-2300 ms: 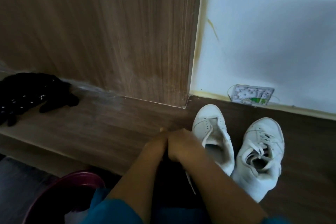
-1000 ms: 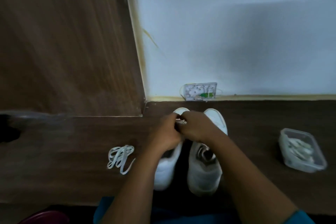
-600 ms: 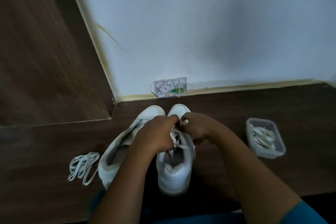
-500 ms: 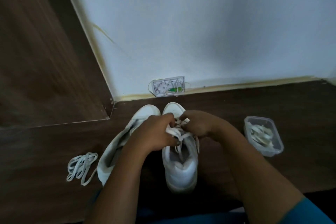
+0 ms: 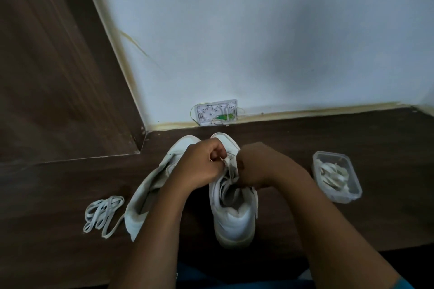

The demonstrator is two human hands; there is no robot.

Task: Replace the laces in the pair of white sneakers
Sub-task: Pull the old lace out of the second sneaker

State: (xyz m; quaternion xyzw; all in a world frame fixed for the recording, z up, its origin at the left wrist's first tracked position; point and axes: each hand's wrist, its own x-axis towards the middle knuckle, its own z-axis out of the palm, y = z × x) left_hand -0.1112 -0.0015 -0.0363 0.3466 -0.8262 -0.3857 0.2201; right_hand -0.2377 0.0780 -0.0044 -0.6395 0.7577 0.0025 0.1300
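Note:
Two white sneakers stand on the dark wooden floor, toes toward the wall. The left sneaker (image 5: 143, 204) has no lace and leans outward. The right sneaker (image 5: 232, 213) still carries a white lace (image 5: 229, 166) near its toe end. My left hand (image 5: 199, 166) and my right hand (image 5: 256, 166) are both over its front eyelets, fingers curled and pinching that lace. A loose white lace (image 5: 102, 214) lies bundled on the floor left of the shoes.
A clear plastic container (image 5: 338, 195) with white laces inside sits on the floor to the right. A small open wall box (image 5: 216, 112) is fixed at the foot of the white wall. A wooden panel (image 5: 51, 65) rises at the left.
The view swung right, from the wooden panel to the white wall. My hands went from the left sneaker to the right one and now work at its lace near the toe.

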